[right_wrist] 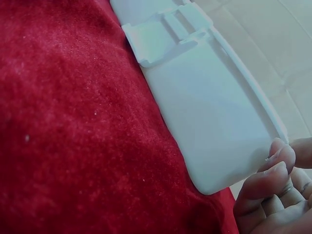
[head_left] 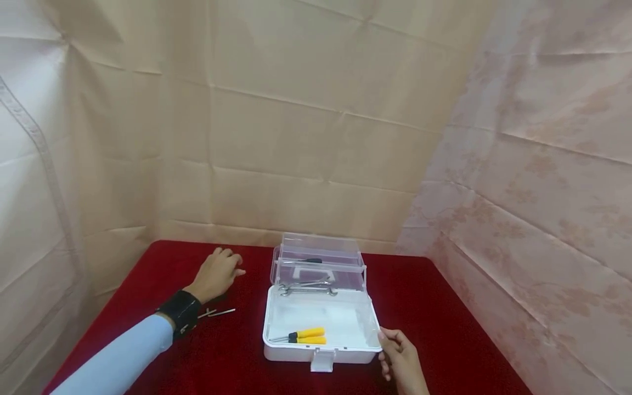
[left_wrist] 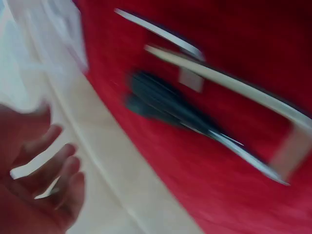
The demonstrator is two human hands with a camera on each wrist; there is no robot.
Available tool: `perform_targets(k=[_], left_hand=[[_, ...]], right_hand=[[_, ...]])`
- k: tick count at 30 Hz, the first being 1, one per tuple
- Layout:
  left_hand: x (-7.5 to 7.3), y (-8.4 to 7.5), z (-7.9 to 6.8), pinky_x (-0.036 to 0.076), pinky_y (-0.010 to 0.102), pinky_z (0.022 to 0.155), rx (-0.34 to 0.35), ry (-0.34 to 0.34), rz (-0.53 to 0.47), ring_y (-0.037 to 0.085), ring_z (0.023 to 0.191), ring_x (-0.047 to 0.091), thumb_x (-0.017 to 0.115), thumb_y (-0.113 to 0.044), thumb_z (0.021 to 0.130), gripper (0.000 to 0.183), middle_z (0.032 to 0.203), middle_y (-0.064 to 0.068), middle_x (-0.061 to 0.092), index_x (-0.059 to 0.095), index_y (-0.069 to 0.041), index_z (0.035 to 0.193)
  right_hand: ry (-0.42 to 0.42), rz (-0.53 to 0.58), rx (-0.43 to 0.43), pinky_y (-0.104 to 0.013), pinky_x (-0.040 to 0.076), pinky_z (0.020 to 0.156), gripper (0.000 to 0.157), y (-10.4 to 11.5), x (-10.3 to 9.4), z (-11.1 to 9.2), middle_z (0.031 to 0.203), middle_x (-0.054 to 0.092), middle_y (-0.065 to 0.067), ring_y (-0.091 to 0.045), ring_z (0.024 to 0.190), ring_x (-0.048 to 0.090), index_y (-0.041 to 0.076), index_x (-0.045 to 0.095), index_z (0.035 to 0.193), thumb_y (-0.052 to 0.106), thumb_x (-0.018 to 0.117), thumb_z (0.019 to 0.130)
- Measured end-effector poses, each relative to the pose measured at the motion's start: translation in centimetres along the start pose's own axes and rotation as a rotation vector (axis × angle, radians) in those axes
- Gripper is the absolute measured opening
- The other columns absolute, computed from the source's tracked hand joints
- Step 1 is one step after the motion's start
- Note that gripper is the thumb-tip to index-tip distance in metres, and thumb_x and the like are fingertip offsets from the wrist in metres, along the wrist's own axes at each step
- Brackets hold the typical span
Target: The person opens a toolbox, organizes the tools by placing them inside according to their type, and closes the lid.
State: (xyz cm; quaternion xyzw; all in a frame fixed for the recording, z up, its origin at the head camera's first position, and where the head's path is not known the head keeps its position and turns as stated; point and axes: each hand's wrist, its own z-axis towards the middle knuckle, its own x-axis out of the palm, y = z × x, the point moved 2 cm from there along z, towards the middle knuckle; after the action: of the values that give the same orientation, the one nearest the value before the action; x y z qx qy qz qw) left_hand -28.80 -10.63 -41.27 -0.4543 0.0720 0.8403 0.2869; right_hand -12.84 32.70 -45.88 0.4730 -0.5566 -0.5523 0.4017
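A white toolbox (head_left: 321,312) stands with its clear lid (head_left: 321,247) raised. Two yellow-handled screwdrivers (head_left: 311,336) lie inside at the front, and open-ended wrenches (head_left: 308,291) rest near the back. My right hand (head_left: 402,359) pinches the box's front right corner at the rim, thumb and fingertips on the white wall (right_wrist: 214,112). Off to the left of the box, my left hand (head_left: 219,274) hovers with loosely bent fingers and nothing in them. The left wrist view has dark-handled screwdrivers (left_wrist: 165,100) and slim metal tools (left_wrist: 234,85) on the cloth near that hand.
A red cloth (head_left: 429,318) covers the table. Beige sheeting (head_left: 316,137) hangs behind it, and a patterned sheet (head_left: 538,192) hangs along the right side. The box's front latch (head_left: 323,361) hangs down. Something dark (head_left: 313,260) shows at the lid's tray.
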Motion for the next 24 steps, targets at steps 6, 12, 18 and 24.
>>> perform_targets(k=[6, 12, 18, 24], left_hand=[[-1.4, 4.5, -5.1, 0.043, 0.032, 0.055, -0.099, 0.277, -0.05, 0.016, 0.065, 0.049, 0.08, -0.025, 0.078, 0.021, 0.071, -0.003, 0.054, 0.063, -0.012, 0.077], [-1.9, 4.8, -8.0, 0.041, 0.028, 0.055, -0.156, 0.359, -0.08, 0.012, 0.064, 0.047, 0.08, -0.02, 0.077, 0.019, 0.071, -0.005, 0.051, 0.062, -0.014, 0.079], [-2.4, 4.1, -9.1, 0.04, 0.025, 0.052, -0.165, 0.309, -0.077, 0.009, 0.058, 0.045, 0.076, -0.008, 0.081, 0.022, 0.064, -0.006, 0.047, 0.056, -0.013, 0.072], [-2.2, 4.1, -10.0, 0.042, 0.028, 0.054, -0.167, 0.366, -0.009, 0.014, 0.063, 0.05, 0.071, -0.005, 0.084, 0.017, 0.069, -0.001, 0.048, 0.055, -0.008, 0.08]], right_hand=[[-0.015, -0.016, 0.016, -0.023, 0.034, 0.041, 0.049, 0.1, 0.2, 0.1, 0.069, 0.05, -0.005, -0.011, 0.047, 0.04, -0.002, 0.05, 0.129, 0.027, 0.065, 0.094], [-0.007, -0.023, 0.019, -0.024, 0.034, 0.042, 0.05, 0.4, 0.0, 0.0, 0.07, 0.05, -0.004, -0.011, 0.048, 0.04, -0.002, 0.049, 0.13, 0.029, 0.064, 0.094], [-0.017, -0.018, 0.012, -0.024, 0.034, 0.042, 0.05, 0.3, -0.2, 0.1, 0.069, 0.05, -0.005, -0.011, 0.047, 0.04, -0.002, 0.05, 0.13, 0.029, 0.065, 0.093], [0.004, -0.006, 0.013, -0.023, 0.033, 0.042, 0.051, 0.2, -0.1, 0.1, 0.069, 0.05, -0.004, -0.01, 0.047, 0.04, -0.002, 0.049, 0.13, 0.029, 0.065, 0.093]])
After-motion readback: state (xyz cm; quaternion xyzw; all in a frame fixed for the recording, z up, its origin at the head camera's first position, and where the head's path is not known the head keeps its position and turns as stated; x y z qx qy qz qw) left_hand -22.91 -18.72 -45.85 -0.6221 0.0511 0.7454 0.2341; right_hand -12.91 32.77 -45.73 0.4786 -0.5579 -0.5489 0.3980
